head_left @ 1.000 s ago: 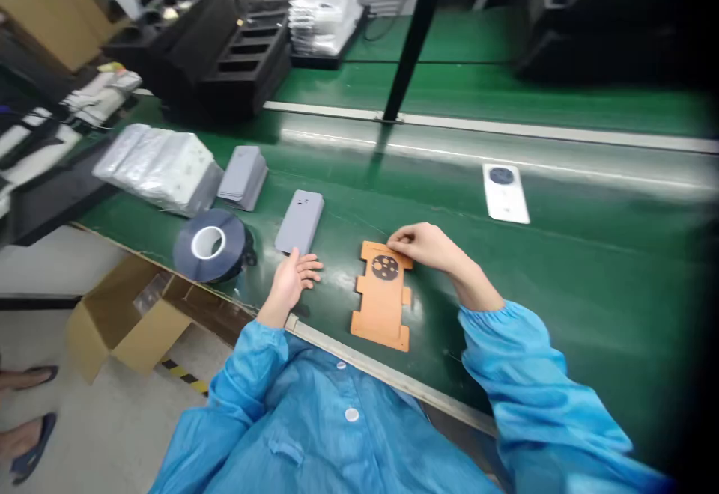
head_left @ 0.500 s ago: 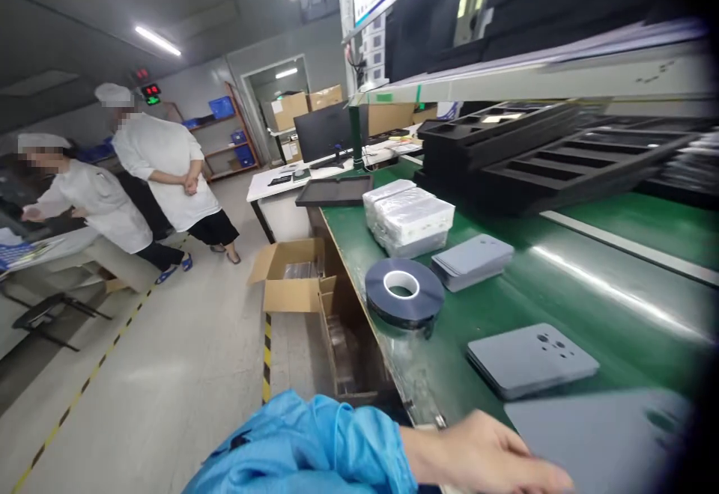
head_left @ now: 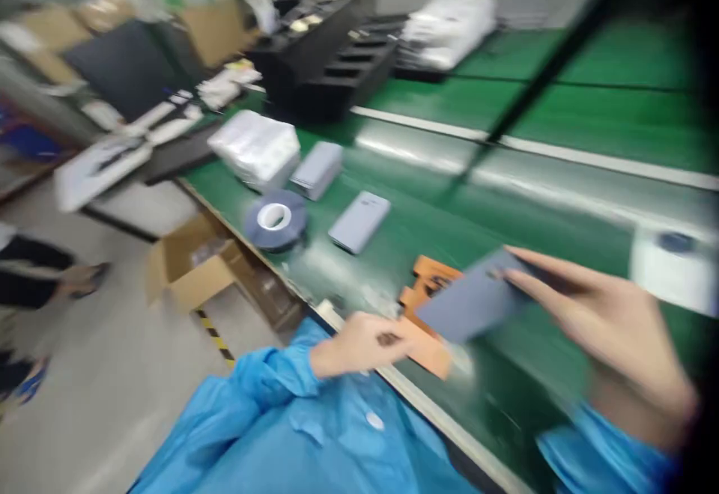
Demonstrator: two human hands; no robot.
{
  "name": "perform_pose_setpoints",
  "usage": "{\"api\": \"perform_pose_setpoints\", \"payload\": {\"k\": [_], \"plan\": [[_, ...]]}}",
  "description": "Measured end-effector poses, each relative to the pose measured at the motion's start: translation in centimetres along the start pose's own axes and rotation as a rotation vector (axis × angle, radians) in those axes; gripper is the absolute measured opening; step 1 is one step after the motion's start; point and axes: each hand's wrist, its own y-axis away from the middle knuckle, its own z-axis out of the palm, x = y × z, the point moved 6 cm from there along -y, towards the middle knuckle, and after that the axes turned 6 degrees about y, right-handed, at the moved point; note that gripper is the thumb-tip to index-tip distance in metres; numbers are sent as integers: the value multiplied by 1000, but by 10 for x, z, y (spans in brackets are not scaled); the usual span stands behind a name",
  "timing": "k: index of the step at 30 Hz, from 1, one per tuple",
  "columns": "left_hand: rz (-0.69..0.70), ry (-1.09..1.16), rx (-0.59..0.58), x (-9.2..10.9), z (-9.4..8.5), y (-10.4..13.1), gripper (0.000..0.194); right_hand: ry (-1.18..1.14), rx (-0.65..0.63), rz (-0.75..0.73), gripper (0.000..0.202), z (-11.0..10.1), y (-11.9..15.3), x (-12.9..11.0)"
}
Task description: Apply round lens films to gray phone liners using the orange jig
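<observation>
In my right hand (head_left: 607, 329) is a grey phone back cover (head_left: 477, 299), pinched at its upper right end between thumb and fingers. Tilted, the cover hangs over an orange fixture (head_left: 430, 273) with cut-outs and partly hides it. My left hand (head_left: 365, 340) is closed at the fixture's near left edge, its fingertips against the orange plate; blur softens the grip. Farther along the green table lies a small stack of grey back covers with camera holes (head_left: 359, 222). Behind it stands a taller stack of grey covers (head_left: 317, 168), beside a roll of dark tape (head_left: 275, 219).
A plastic-wrapped white bundle (head_left: 255, 146) stands beyond the tape. Black trays (head_left: 337, 67) sit at the back of the green table (head_left: 562, 217). A white sheet with a dark round item (head_left: 674, 266) lies right. Below the table edge is an open cardboard box (head_left: 194, 273).
My view has swung right and down toward the table. My right hand has come into view with a grey cover, and the orange fixture now shows by my left hand.
</observation>
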Motion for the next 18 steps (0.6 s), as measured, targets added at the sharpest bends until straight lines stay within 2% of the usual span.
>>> {"api": "perform_pose_setpoints", "payload": {"k": [2, 6, 10, 14, 18], "plan": [[177, -63, 41, 0, 1, 1, 20, -83, -67, 19, 30, -11, 20, 17], [396, -152, 47, 6, 10, 4, 13, -171, -133, 23, 34, -9, 21, 15], [490, -240, 62, 14, 13, 9, 8, -236, -177, 21, 34, 2, 19, 8], [527, -307, 54, 10, 12, 13, 8, -262, -248, -21, 33, 13, 26, 3], [581, -391, 43, 9, 14, 20, 19, -253, -337, -58, 33, 26, 30, -3]]}}
